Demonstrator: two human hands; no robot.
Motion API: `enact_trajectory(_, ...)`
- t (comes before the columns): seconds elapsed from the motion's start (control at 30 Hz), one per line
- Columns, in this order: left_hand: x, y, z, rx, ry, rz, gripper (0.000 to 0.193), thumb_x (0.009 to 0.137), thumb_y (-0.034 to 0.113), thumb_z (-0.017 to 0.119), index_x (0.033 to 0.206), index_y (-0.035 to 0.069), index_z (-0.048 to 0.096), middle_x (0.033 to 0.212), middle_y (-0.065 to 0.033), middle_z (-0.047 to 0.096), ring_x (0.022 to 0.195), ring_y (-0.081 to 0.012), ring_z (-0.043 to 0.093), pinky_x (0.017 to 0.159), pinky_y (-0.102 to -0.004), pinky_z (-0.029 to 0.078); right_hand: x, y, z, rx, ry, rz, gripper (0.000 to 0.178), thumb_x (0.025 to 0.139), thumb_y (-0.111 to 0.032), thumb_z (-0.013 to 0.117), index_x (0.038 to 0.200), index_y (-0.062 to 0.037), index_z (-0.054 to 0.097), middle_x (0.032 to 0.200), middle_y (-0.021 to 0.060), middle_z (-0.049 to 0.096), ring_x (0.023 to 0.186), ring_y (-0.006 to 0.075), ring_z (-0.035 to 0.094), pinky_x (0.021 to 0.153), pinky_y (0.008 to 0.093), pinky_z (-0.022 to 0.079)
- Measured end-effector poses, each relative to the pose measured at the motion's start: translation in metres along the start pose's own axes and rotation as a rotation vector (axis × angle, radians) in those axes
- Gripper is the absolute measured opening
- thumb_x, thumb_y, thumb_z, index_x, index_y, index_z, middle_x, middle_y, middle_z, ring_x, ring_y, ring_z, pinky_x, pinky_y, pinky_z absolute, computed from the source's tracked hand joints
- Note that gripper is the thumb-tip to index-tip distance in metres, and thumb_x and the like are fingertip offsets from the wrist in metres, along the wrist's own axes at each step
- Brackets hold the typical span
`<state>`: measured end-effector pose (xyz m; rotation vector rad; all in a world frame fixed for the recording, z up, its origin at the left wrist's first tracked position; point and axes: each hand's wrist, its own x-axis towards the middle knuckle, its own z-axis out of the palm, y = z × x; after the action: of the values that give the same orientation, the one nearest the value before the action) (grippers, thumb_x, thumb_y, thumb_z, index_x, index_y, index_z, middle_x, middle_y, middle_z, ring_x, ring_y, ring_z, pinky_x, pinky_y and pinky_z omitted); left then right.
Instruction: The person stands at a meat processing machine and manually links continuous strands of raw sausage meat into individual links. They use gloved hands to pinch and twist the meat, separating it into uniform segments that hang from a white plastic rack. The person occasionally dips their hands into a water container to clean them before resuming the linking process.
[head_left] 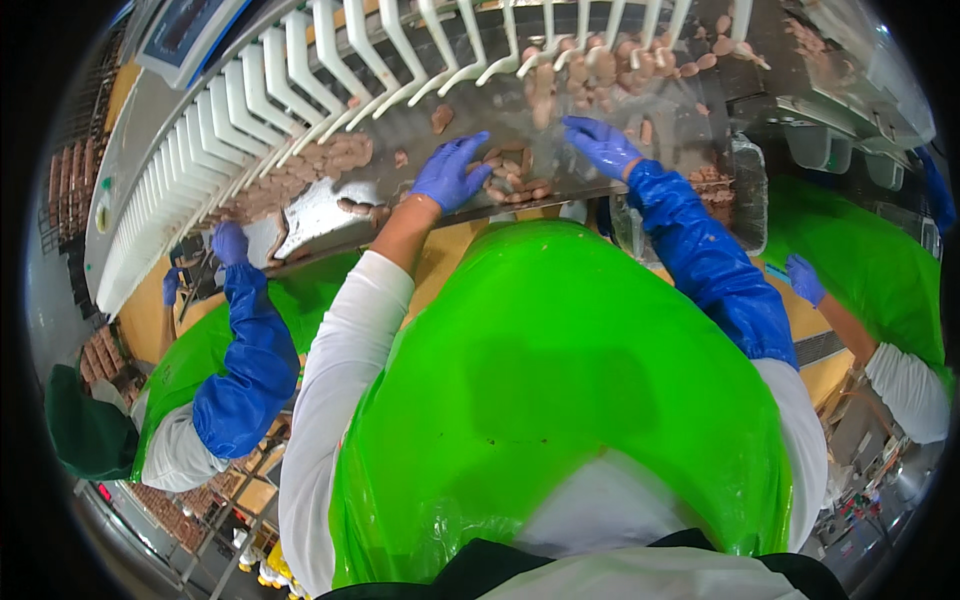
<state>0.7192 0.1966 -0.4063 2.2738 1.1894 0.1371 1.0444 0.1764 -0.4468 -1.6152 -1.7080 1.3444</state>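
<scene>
Short pale-pink sausages (515,180) lie in a small group on the metal table (400,135) in front of me. At the left side of this group is my left hand (450,173), blue-gloved, its fingers stretched and the thumb beside the nearest sausages. My right hand (602,146), also gloved, hovers to the right of the group with fingers extended and nothing visible in it. Just beyond it, linked sausages (597,80) are heaped under the white curved prongs (440,50).
A larger sausage pile (310,165) covers the table's left part. Clear plastic trays (748,195) stand at the right edge, near another pile (712,190). Co-workers in green aprons stand on both sides; a gloved hand (230,243) is at the left, another (804,279) at the right.
</scene>
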Motion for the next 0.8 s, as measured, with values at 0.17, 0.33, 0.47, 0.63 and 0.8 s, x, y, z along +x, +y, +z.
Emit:
enact_trajectory(0.17, -0.022, -0.042, 0.029, 0.157, -0.274, -0.382, 0.052, 0.082, 0.038, 0.067, 0.128, 0.015, 0.057, 0.119, -0.0176, 0.064, 0.114, -0.0366, 0.059, 0.096, -0.0484, 0.047, -0.023, 0.037, 0.012, -0.079, -0.13, 0.159, 0.051, 0.091, -0.043, 0.058, 0.128, -0.0083, 0.061, 0.124, 0.0181, 0.064, 0.11, 0.0337, 0.063, 0.099, 0.0394, 0.046)
enact_trajectory(0.33, -0.01, -0.03, 0.059, 0.384, -0.429, -0.351, 0.04, 0.081, 0.04, 0.065, 0.11, 0.013, 0.064, 0.106, -0.0166, 0.068, 0.102, -0.0388, 0.064, 0.089, -0.0488, 0.05, -0.02, 0.027, 0.039, -0.276, -0.264, 0.104, 0.052, 0.088, -0.043, 0.059, 0.13, -0.0128, 0.06, 0.125, 0.0187, 0.062, 0.114, 0.0355, 0.06, 0.101, 0.0413, 0.045)
enact_trajectory(0.47, -0.017, -0.037, 0.057, 0.008, -0.428, -0.292, 0.032, 0.086, 0.039, 0.062, 0.101, 0.01, 0.067, 0.1, -0.0165, 0.068, 0.096, -0.0373, 0.065, 0.086, -0.0459, 0.051, -0.002, 0.003, 0.077, -0.365, -0.144, -0.122, 0.054, 0.085, -0.043, 0.061, 0.131, -0.015, 0.059, 0.128, 0.0195, 0.059, 0.116, 0.0362, 0.057, 0.101, 0.0432, 0.045)
enact_trajectory(0.63, -0.023, -0.017, 0.006, -0.472, -0.253, -0.194, 0.023, 0.093, 0.028, 0.057, 0.096, 0.006, 0.064, 0.09, -0.013, 0.065, 0.084, -0.0291, 0.063, 0.079, -0.0399, 0.049, 0.037, -0.047, 0.115, -0.318, -0.508, -0.143, 0.047, 0.084, -0.042, 0.063, 0.122, -0.0154, 0.063, 0.112, 0.0179, 0.067, 0.103, 0.0368, 0.063, 0.092, 0.0446, 0.049)
enact_trajectory(0.8, -0.051, -0.046, -0.058, -0.609, -0.139, -0.158, 0.02, 0.092, 0.02, 0.055, 0.089, 0.001, 0.061, 0.078, -0.0093, 0.057, 0.071, -0.0185, 0.055, 0.069, -0.0321, 0.046, 0.038, -0.039, 0.122, -0.252, -0.45, -0.177, 0.035, 0.085, -0.033, 0.062, 0.113, -0.0115, 0.064, 0.106, 0.0172, 0.067, 0.099, 0.0372, 0.064, 0.086, 0.0456, 0.05)
